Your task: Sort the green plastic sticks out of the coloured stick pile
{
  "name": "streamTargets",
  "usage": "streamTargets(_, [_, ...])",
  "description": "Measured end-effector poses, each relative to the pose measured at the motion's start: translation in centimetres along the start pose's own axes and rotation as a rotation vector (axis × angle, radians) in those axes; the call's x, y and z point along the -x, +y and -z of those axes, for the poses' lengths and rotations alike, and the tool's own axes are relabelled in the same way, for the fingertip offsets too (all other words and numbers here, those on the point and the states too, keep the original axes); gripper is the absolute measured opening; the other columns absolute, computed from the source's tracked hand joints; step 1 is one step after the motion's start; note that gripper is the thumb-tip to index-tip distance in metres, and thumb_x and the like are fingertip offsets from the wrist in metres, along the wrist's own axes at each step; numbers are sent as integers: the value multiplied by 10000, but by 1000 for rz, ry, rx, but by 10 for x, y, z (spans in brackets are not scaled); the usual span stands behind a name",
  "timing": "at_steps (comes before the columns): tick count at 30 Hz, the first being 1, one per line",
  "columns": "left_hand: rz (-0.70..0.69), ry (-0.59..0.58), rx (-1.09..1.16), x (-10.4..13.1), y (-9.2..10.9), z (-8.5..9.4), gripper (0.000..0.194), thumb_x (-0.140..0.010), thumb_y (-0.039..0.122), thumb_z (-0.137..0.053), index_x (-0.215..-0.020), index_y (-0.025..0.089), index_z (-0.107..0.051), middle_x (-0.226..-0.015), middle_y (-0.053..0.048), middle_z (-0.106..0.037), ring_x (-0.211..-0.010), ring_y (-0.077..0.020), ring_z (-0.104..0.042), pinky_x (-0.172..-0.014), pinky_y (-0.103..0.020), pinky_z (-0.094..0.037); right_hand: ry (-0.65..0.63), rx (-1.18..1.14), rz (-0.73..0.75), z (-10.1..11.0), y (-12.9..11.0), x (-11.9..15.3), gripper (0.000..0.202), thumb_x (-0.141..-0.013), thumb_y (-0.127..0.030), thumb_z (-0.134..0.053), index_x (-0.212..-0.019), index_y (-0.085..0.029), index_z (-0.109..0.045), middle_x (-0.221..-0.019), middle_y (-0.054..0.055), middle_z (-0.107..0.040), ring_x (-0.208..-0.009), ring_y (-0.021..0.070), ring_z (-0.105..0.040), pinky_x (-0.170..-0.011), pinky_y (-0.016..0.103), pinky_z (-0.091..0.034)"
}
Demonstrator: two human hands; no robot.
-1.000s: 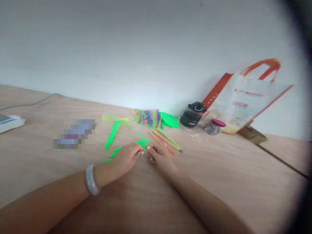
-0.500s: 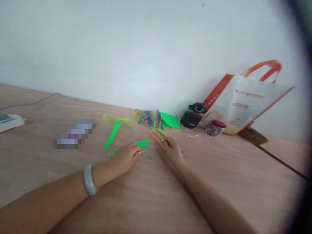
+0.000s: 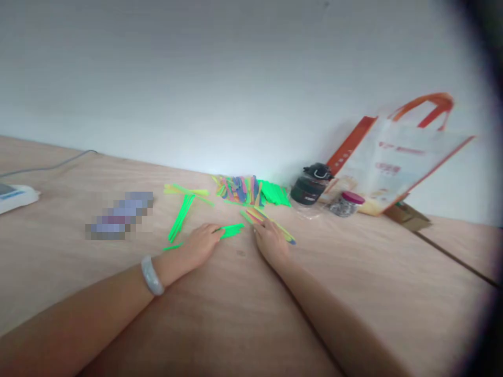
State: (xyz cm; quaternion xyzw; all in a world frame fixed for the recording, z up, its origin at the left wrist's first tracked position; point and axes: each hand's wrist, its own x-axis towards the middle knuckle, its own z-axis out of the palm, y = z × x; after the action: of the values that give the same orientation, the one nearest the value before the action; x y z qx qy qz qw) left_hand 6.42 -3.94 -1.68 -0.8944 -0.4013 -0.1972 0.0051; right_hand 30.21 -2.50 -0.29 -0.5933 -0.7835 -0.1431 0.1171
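Note:
My left hand [image 3: 202,243], with a pale bangle at the wrist, is closed on a small bundle of bright green sticks [image 3: 232,230] low over the wooden table. My right hand [image 3: 272,242] has its fingers curled onto a bundle of mixed-colour sticks [image 3: 283,233], in yellow, pink and blue, lying slantwise; its fingertips are partly hidden. Left of my left hand, a few loose green sticks [image 3: 181,217] lie in a narrow group, their far ends near some yellow sticks [image 3: 186,190]. One more green stick [image 3: 172,247] shows beside my left wrist.
Against the wall sit a multicoloured stick pile [image 3: 241,191] and a green stick pile [image 3: 275,192]. To the right stand a dark-banded bottle [image 3: 308,188], a pink-lidded jar [image 3: 346,205] and a carrier bag [image 3: 396,162]. A blurred-out item [image 3: 121,215] and a white device [image 3: 18,198] are left.
My left hand has gathered the green sticks into a tighter bundle, slightly up and right. My right hand has shifted a little left, and the orange sticks it held no longer show separately.

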Motion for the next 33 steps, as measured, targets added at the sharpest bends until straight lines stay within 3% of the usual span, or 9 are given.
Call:
streamTargets(7, [42,13,34,-8,1,6,322,-894,155,-445,-1206,157,-523,-1233,-102,-559,-1123,-203,-515,-964,-353,-420,34,42,8,3,-2,-1,282,-877,-205,-421,-1016,-190,-666,-970,118,-592,-921,233,-496,-787,328,-383])
streamTargets(11, [108,97,-65,-6,0,20,291,-907,232,-453,-1179,163,-533,-1211,-93,-553,-1116,-218,-501,-953,-361,-421,96,0,55,5,-9,3,258,-886,-234,-430,-915,-204,-685,-932,96,-595,-919,219,-499,-791,314,-389])
streamTargets(14, [285,154,-208,-5,-13,33,242,-902,221,-450,-1105,174,-574,-1166,-94,-548,-1061,-230,-516,-913,-364,-435,120,-35,91,6,-12,7,256,-890,-250,-434,-900,-209,-686,-943,88,-598,-919,212,-506,-790,310,-402])
streamTargets(17, [490,106,-303,-3,-34,41,258,-876,220,-483,-1114,163,-567,-1135,-111,-534,-1022,-244,-525,-873,-364,-447,140,-67,105,6,-13,9,253,-887,-251,-439,-923,-204,-685,-965,92,-600,-912,209,-511,-792,315,-415])
streamTargets(22, [588,33,-293,-1,-58,44,301,-882,166,-406,-1139,137,-559,-1026,-107,-555,-961,-221,-550,-846,-329,-453,166,-135,128,8,-15,10,257,-886,-264,-440,-877,-199,-689,-939,95,-605,-893,207,-517,-802,328,-427])
streamTargets(27, [446,148,-231,0,-47,43,337,-861,130,-402,-1158,147,-560,-987,-93,-552,-889,-201,-560,-814,-317,-471,213,-441,80,13,-17,10,311,-905,-322,-390,-951,-196,-671,-953,92,-635,-921,197,-549,-837,322,-429])
streamTargets(30, [240,220,-106,2,-22,42,343,-861,113,-400,-1167,170,-543,-1020,-79,-535,-905,-181,-550,-810,-300,-479,188,-768,-88,11,-19,8,384,-906,-424,-358,-915,-187,-661,-860,70,-655,-815,186,-582,-747,314,-458])
streamTargets(33, [74,171,-37,4,9,40,324,-862,102,-408,-1142,194,-543,-1005,-59,-535,-915,-173,-540,-822,-303,-478,54,-1097,-258,12,-25,9,480,-888,-523,-330,-887,-161,-645,-711,42,-630,-618,154,-559,-567,273,-444])
